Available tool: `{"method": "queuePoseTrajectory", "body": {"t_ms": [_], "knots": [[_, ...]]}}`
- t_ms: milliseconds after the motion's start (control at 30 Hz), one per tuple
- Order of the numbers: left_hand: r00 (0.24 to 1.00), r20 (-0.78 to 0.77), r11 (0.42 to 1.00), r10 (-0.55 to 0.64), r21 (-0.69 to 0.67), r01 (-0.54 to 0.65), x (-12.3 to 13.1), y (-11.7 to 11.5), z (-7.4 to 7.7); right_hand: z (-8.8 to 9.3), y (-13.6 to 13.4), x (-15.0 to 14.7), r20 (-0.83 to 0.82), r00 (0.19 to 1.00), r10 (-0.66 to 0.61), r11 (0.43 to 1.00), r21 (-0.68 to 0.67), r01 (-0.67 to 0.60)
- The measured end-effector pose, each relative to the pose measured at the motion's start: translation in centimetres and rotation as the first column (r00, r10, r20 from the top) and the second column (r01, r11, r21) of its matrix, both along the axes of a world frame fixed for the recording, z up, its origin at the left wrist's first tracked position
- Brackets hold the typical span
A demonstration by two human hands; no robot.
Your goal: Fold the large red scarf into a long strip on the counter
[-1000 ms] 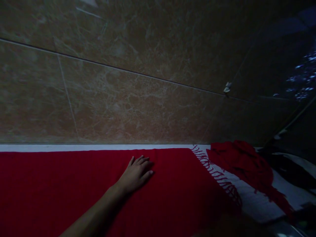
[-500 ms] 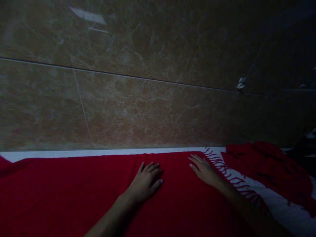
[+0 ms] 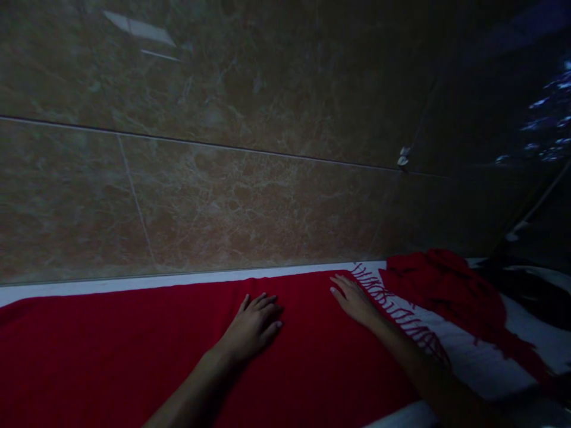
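Note:
A red fringed scarf lies spread out over a white surface, long side along the wall. Near its middle, my left hand rests palm down on the cloth with the fingers apart. Small creases run in the fabric just beyond those fingertips. My right hand lies flat close to the scarf's far right corner, beside the twisted fringe. Neither hand grips the cloth. The scarf's left end runs out of view.
A second red cloth lies bunched up on the white surface to the right. Past it is a dark item I cannot make out. A brown marbled tile wall rises directly behind, with a small white fitting on it.
The view has turned to the right, so more of the right side shows. My right hand has shifted slightly on the cloth; the left hand stays in about the same place on it.

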State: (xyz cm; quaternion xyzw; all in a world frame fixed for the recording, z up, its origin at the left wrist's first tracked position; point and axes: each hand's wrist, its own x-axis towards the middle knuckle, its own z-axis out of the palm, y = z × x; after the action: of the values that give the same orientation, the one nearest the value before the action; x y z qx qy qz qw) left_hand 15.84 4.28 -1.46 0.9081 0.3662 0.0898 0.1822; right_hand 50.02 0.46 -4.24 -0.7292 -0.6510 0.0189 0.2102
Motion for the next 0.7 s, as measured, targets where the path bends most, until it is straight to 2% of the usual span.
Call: {"method": "queuePoseTrajectory", "body": {"t_ms": [267, 500, 600, 700], "knots": [[0.998, 0.06, 0.999, 0.002, 0.046, -0.004, -0.4, 0.3, 0.1, 0.4, -1.9, 0.2, 0.065, 0.997, -0.028, 0.999, -0.035, 0.031], [0.999, 0.024, 0.988, 0.043, 0.146, -0.046, 0.0, 0.5, -0.7, 0.1, -5.4, 0.5, 0.056, 0.998, 0.003, 1.0, 0.0, -0.003], [0.999, -0.022, 0.986, 0.044, 0.163, -0.04, 0.1, 0.3, -0.5, 0.1, -7.2, 0.5, -0.006, 0.999, 0.037, 0.998, 0.044, -0.036], [0.998, -0.04, 0.979, 0.055, 0.199, -0.046, 0.2, 0.0, -0.3, 2.1, -9.4, -0.4, -0.157, 0.976, 0.151, 0.982, 0.136, -0.131]]}}
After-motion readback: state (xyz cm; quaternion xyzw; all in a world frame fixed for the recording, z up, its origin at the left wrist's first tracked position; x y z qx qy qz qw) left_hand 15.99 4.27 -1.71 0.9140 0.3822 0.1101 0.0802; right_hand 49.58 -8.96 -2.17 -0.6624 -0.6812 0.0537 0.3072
